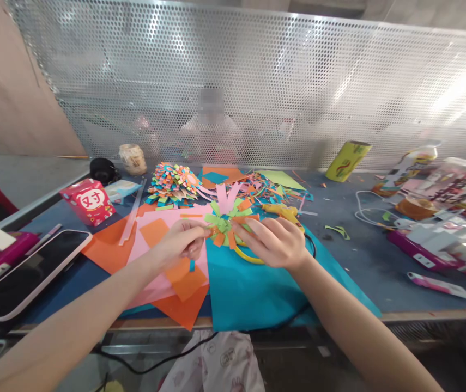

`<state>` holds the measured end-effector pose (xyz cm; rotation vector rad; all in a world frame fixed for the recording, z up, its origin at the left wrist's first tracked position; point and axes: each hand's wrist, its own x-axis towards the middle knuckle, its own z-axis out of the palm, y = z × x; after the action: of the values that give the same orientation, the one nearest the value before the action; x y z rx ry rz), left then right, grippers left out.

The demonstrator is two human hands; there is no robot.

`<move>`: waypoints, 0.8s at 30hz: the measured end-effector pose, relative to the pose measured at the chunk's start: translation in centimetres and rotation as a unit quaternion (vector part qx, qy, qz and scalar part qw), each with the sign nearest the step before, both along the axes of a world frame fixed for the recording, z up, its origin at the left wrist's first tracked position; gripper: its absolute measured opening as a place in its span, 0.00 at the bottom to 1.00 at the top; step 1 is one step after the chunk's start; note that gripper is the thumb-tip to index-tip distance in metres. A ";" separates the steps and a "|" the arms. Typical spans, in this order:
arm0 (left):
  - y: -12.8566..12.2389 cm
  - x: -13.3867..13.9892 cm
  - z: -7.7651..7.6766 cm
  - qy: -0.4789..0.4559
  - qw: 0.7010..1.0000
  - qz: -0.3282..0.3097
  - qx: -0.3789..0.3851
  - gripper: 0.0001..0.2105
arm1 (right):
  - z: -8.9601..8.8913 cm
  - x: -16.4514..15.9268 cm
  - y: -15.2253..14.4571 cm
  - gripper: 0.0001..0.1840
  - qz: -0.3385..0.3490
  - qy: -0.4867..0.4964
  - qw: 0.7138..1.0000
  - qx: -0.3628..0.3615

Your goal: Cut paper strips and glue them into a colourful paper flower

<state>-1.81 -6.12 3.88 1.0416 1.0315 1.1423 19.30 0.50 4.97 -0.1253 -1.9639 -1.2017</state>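
Both hands meet at a paper flower with green, orange and pink strips fanning outward. My left hand pinches its left edge between thumb and forefinger, the other fingers curled. On the opposite side my right hand grips its strips with the fingertips. Behind the right hand lies a yellow glue gun, partly hidden. A yellow ring-like edge shows beneath the flower, perhaps scissor handles. Under the hands are a blue paper sheet, a pink sheet and orange sheets.
A pile of finished paper flowers and paper scraps lie at the back. To the left are a phone and a red box. A green-yellow tube, a bottle and a pink-and-white cutter are on the right.
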 end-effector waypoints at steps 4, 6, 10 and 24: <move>0.0 -0.1 0.3 0.016 1.000 0.003 0.002 0.18 | -0.6 -0.1 0.1 0.11 -0.001 0.009 0.998 -0.057; 0.0 -0.4 0.6 0.025 1.000 0.001 -0.004 0.17 | -1.0 -0.4 0.3 0.10 0.025 0.057 0.980 -0.187; 0.2 -1.4 0.7 0.108 0.988 0.083 0.072 0.20 | -1.5 -0.9 1.0 0.12 0.134 0.214 0.770 -0.586; 0.9 -1.8 0.1 0.170 0.956 0.139 0.196 0.17 | -1.4 -1.6 1.0 0.22 0.168 0.059 0.461 -0.869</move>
<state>-3.65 -5.25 3.93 1.4795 1.2821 1.4708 17.75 1.55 3.55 -0.7361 -2.0407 1.4227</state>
